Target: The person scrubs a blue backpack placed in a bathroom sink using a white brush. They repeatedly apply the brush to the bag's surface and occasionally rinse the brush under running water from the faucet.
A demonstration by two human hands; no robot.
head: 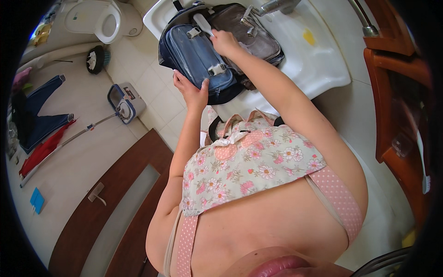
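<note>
A wet blue and grey fabric backpack [193, 55] with white buckles rests across a white ceramic sink [325, 62], its grey part lying to the right of the blue pocket. My left hand [193, 90] supports the backpack's lower left edge, thumb on the blue pocket and fingers against the side. A white-handled brush [203, 24] is held in my right hand [225, 43], over the gap between the blue and grey parts; its bristles are hidden. Whitish foam or wet streaks show on the fabric.
A metal faucet [277, 7] stands above the sink, with a yellow spot on the basin. An orange-brown wooden cabinet [377, 104] flanks it at right. At left are a toilet [110, 26], a mop bucket [129, 102], a mop, hanging clothes and a brown door [114, 180].
</note>
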